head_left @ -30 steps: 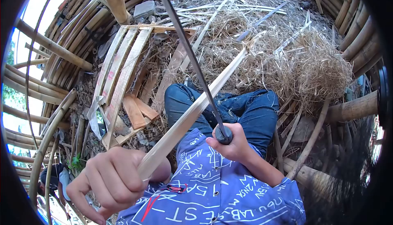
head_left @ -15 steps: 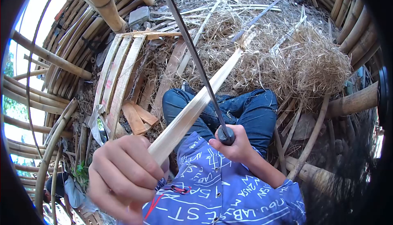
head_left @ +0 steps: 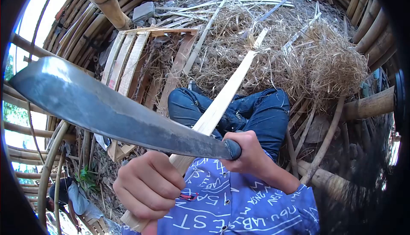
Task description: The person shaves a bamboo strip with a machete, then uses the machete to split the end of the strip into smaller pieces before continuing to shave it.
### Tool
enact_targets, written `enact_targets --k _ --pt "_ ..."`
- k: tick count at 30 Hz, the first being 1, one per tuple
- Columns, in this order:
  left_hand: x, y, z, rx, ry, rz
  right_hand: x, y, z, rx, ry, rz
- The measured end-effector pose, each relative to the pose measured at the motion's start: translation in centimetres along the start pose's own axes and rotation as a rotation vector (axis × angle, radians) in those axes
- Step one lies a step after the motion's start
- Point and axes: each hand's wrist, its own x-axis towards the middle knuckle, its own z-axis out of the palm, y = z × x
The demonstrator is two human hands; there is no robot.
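My left hand is wrapped round the lower part of a pale bamboo strip, whose end pokes out below the fist. The strip slants up and to the right over my lap, its far tip above the straw. My right hand grips the dark handle of a large machete. Its broad grey blade reaches leftward, crossing over the strip just above my left hand, with the flat side facing the camera. Whether blade and strip touch, I cannot tell.
Beyond my knees lies a heap of dry shavings. A slatted wooden crate and a grey block are at the upper left. Bamboo poles surround the spot. Another person is at the lower left.
The machete blade has swung from pointing upward to lying out leftward, its flat side now showing. My left hand has shifted slightly right, and the strip's lower end now shows below it.
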Motion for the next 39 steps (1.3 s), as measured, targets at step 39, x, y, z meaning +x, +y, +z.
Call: enact_targets --k 39 --pt "-2.2 -1.1 1.3 0.014 0.241 -0.008 -1.8 3.3 -1.9 -0.103 -0.028 0.155"
